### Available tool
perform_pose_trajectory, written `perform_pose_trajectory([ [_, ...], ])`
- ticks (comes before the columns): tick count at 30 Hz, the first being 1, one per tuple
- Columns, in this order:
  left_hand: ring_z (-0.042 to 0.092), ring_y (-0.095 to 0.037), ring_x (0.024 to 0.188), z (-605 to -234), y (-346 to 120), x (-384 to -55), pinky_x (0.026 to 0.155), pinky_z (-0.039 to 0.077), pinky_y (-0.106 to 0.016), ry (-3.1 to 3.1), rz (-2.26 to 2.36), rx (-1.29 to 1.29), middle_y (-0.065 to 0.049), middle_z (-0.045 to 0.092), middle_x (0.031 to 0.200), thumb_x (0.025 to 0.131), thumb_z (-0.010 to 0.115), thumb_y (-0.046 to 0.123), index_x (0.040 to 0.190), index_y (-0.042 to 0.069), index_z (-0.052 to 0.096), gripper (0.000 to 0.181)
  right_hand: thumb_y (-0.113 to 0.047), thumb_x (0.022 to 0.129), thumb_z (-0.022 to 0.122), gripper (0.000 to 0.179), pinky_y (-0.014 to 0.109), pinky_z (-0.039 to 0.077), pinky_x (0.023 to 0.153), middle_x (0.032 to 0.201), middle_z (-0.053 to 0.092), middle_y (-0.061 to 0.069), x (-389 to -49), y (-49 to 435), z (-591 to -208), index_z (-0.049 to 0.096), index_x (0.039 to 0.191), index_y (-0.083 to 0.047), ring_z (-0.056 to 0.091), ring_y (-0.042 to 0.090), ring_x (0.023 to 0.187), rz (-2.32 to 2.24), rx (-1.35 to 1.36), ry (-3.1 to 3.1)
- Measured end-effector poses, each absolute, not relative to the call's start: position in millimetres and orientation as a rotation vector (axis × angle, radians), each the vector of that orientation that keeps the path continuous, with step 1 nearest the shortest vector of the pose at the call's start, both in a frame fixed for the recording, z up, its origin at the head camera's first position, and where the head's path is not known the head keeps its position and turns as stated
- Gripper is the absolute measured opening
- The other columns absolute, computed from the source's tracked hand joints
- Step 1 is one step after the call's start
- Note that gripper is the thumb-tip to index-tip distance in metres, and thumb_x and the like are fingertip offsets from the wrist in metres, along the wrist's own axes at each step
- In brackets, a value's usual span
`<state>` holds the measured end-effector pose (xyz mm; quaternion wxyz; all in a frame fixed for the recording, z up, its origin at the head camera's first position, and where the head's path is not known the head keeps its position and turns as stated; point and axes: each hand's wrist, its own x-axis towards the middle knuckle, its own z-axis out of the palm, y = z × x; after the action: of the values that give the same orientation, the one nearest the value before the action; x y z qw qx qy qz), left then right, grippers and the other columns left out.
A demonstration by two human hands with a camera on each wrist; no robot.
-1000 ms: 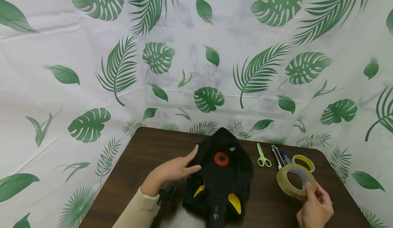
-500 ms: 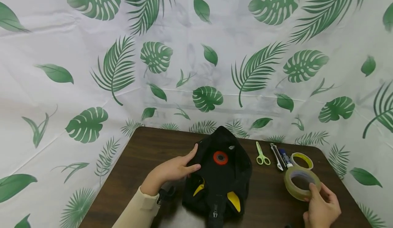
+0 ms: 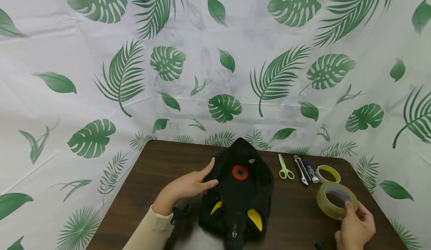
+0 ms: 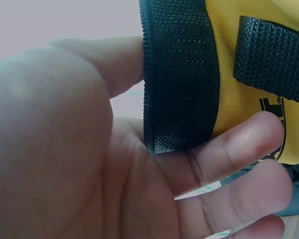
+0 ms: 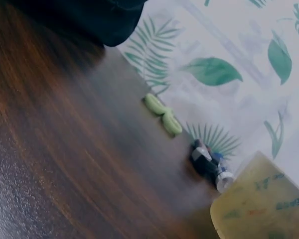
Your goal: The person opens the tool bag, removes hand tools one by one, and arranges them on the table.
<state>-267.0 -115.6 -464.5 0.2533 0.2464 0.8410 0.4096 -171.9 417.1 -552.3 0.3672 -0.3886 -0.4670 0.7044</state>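
A black tool bag [image 3: 256, 190] with yellow patches and a red-ringed spot inside stands on the table, its mouth toward me. My left hand [image 3: 183, 190] holds the bag's left edge. In the left wrist view, the thumb passes behind the black zip-edged rim [image 4: 182, 74], and the fingers lie against the yellow side [image 4: 229, 114]. To the right, my right hand [image 3: 357, 227] grips a wide roll of clear yellowish packing tape [image 3: 326, 206] by its near side, thumb in the hole. The right wrist view shows the tape's printed outer face [image 5: 259, 204]; the hand is out of that view.
Green scissors [image 3: 285, 171], a utility knife [image 3: 301, 170], a blue-and-white glue stick or marker [image 3: 311, 172] and a narrower tape roll [image 3: 338, 176] lie along the back right of the dark wooden table [image 3: 168, 158]. A leaf-print cloth [image 3: 192, 130] hangs behind.
My right hand has moved the packing tape a little right and down, away from the bag, uncovering the knife and glue stick or marker. The left hand stays on the bag; the view has shifted slightly.
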Motion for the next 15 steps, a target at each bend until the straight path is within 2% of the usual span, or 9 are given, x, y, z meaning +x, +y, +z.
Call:
perform_pose_trajectory([
  [10, 0.065, -0.022, 0.076, -465.3, -113.6, -267.2, 0.082, 0.054, -0.039, 2.293, 1.117, 0.671, -0.014, 0.075, 0.1, 0.11, 0.054, 0.062, 0.175, 0.041, -0.004, 0.09, -0.013, 0.094, 0.087, 0.043, 0.016, 0.05, 0.048, 0.116, 0.067, -0.006, -175.9, 420.1, -562.6, 0.075, 0.135, -0.015, 0.065, 0.003, 0.086, 1.797, -0.879, -1.138],
  [15, 0.064, -0.022, 0.076, -467.3, -113.7, -266.8, 0.082, 0.053, -0.04, 2.293, 1.116, 0.675, -0.016, 0.075, 0.1, 0.11, 0.054, 0.062, 0.175, 0.04, -0.005, 0.091, -0.004, 0.096, 0.081, 0.045, 0.015, 0.052, 0.051, 0.113, 0.069, -0.005, -176.9, 420.7, -565.4, 0.072, 0.14, -0.008, 0.066, 0.004, 0.087, 1.816, -0.835, -1.118],
])
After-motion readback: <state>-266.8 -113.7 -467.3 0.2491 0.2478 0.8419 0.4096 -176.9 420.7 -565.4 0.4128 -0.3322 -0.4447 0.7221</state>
